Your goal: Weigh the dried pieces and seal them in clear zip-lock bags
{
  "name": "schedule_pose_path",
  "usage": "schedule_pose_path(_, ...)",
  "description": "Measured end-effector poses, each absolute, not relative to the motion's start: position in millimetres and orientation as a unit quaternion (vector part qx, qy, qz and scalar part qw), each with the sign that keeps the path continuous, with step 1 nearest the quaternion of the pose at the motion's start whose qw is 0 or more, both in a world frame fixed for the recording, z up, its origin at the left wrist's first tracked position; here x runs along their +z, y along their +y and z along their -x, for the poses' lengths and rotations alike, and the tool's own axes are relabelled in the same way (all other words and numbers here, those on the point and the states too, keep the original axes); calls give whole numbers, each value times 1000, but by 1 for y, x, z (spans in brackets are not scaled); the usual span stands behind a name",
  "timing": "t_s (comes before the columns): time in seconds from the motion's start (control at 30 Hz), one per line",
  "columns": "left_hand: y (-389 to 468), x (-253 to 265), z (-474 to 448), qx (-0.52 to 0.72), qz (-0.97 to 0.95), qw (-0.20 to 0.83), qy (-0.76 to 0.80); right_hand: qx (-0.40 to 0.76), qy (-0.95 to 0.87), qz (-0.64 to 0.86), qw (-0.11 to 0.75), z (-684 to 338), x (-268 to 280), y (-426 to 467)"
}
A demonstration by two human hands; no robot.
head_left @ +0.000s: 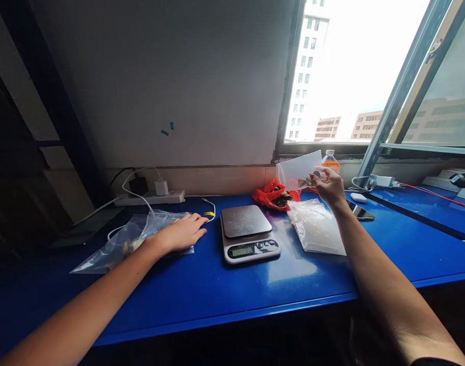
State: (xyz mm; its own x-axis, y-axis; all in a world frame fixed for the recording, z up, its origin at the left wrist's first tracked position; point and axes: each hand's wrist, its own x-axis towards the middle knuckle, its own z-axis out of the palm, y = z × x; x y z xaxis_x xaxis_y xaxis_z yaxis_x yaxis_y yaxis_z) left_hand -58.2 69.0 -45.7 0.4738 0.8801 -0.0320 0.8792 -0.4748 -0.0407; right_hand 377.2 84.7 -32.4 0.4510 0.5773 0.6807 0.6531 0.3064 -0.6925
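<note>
My left hand lies with fingers stretched out, palm down, over clear plastic bags on the left of the blue table. Pale tan contents show inside these bags, partly hidden by my forearm. My right hand is raised and pinches a translucent plastic bag. A small tan-brown piece shows by its fingertips; whether it is inside the bag I cannot tell. Between the hands stands a kitchen scale with a bare metal plate. Behind it sits an open red plastic bag with dark brown pieces.
A stack of flat plastic bags lies right of the scale. Beyond are a phone, a white mouse-like object and a bottle of orange liquid. A power strip and a white cable lie along the wall.
</note>
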Motion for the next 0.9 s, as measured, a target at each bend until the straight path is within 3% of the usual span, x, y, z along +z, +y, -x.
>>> schedule_pose_path(0.3, 68, -44, 58, 26, 857, 4, -514, -153, -504, 652, 546, -375, -27, 80)
schedule_pose_path(0.5, 68, -44, 57, 33, 857, 7, -514, 35, -509, 639, 576, -372, -29, 77)
schedule_pose_path(0.7, 69, -45, 58, 36, 860, 13, -510, 84, -498, 604, 617, -368, -25, 76)
schedule_pose_path(0.9, 68, -44, 58, 42, 860, 14, -509, 239, -491, 562, 621, -363, -22, 71)
